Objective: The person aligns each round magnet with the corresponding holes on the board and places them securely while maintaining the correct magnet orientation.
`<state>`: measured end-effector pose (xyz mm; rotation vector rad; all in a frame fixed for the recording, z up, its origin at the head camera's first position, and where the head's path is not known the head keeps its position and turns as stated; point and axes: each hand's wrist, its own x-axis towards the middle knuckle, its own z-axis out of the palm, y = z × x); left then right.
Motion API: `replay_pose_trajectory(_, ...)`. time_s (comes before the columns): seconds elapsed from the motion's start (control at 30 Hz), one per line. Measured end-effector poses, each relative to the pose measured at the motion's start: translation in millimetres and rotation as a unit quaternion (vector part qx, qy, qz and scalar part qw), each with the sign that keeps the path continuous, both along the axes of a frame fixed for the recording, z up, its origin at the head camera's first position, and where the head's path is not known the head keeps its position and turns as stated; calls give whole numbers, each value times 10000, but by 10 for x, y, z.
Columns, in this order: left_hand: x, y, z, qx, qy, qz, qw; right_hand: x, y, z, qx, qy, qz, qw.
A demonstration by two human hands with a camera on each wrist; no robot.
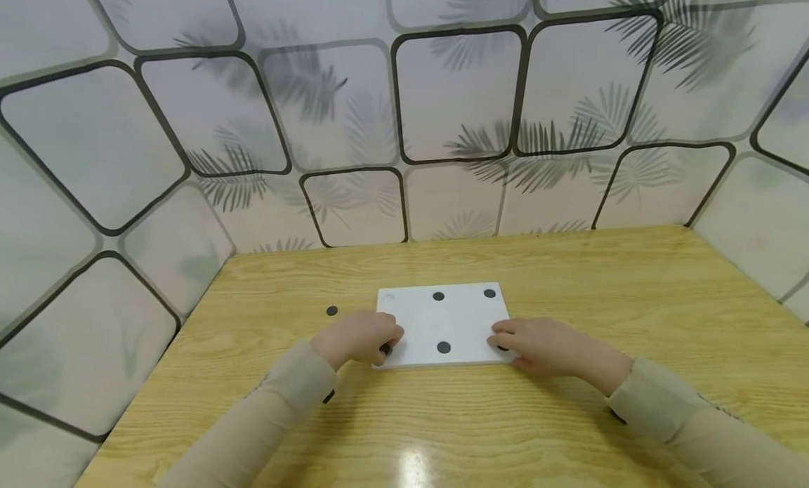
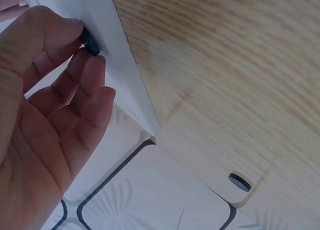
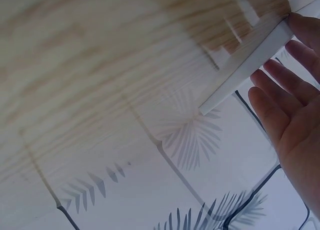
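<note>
A white rectangular board [image 1: 464, 325] lies on the table. Its near left corner is where my left hand [image 1: 362, 337] pinches a small black disc [image 2: 90, 42] between thumb and fingertips; the disc is tilted on edge against the board or just above it. At the board's right edge, my right hand [image 1: 546, 344] grips the near corner, thumb against the side and fingers over the top. Black discs sit on the board at the far middle [image 1: 438, 296], far right [image 1: 489, 293] and near middle. Another is partly hidden under my right fingers. The far left corner shows a faint round mark.
A loose black disc [image 1: 331, 310] lies on the wooden table [image 1: 632, 291], left of the board. Pale patterned panels [image 1: 461, 95] with dark outlines and leaf prints stand behind the table and along both sides.
</note>
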<state>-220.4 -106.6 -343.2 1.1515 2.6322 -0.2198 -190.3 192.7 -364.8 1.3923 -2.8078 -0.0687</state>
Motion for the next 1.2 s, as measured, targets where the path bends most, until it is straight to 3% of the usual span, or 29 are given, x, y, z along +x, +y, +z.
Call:
replay_pose_trajectory(0.7,12,0,37,83,-73,6,9999,-9,4,-13,-29,53,32,10000)
replay_pose_trajectory(1.2,-18,-20,30,426,-305,-55,9986,2,-1,1,-71,18,26,10000)
